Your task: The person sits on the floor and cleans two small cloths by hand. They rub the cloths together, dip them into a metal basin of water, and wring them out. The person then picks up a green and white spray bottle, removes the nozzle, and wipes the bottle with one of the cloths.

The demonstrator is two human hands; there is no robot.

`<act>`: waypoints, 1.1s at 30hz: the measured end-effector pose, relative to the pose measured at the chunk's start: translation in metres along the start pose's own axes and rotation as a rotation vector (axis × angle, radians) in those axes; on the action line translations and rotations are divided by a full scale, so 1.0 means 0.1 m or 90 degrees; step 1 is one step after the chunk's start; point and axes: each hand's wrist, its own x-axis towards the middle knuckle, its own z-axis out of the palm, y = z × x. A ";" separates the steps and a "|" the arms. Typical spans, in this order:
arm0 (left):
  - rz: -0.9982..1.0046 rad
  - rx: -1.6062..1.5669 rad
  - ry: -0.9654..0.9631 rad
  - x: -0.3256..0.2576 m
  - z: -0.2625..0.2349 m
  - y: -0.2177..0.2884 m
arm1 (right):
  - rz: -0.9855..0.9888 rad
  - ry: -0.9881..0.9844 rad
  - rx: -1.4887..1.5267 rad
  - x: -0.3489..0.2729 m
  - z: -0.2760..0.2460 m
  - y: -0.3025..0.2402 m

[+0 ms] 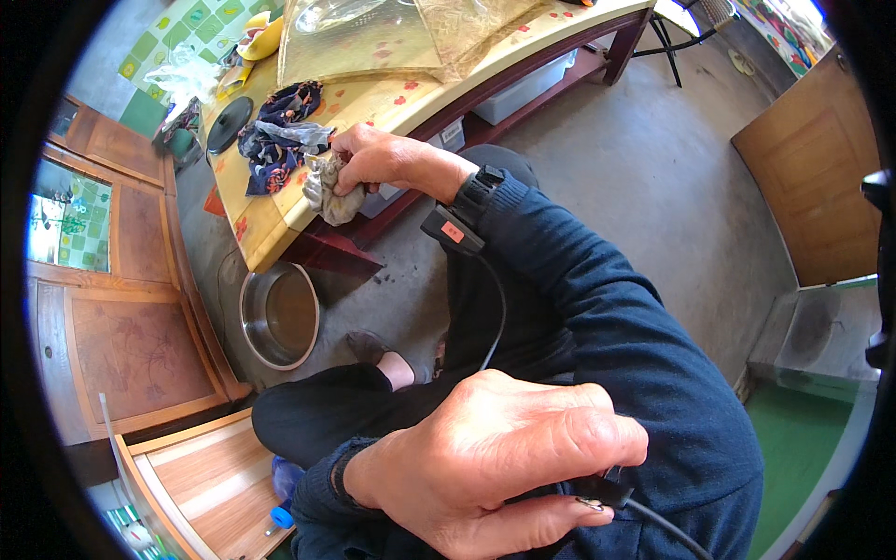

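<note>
Your right hand [387, 159] is clutching crumpled cloth [327, 194], hanging toward six o'clock; left hand [485, 457] is pinching cable [655, 518], trailing toward four.

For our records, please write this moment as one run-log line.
left hand: holding black cable end | right hand: gripping grey cloth at table edge | metal basin: on floor

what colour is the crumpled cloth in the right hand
The crumpled cloth in the right hand is greyish beige, as the head view shows.
</note>
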 end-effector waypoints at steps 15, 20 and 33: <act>-0.013 -0.071 -0.081 -0.05 -0.22 0.02 | 0.033 -0.006 -0.031 0.03 0.01 -0.02; 0.038 -0.048 -0.042 -0.02 -0.11 -0.05 | 0.009 -0.009 -0.015 0.00 0.01 -0.04; 0.081 -0.019 0.055 0.03 0.19 -0.18 | 0.008 -0.003 0.032 -0.01 0.01 -0.04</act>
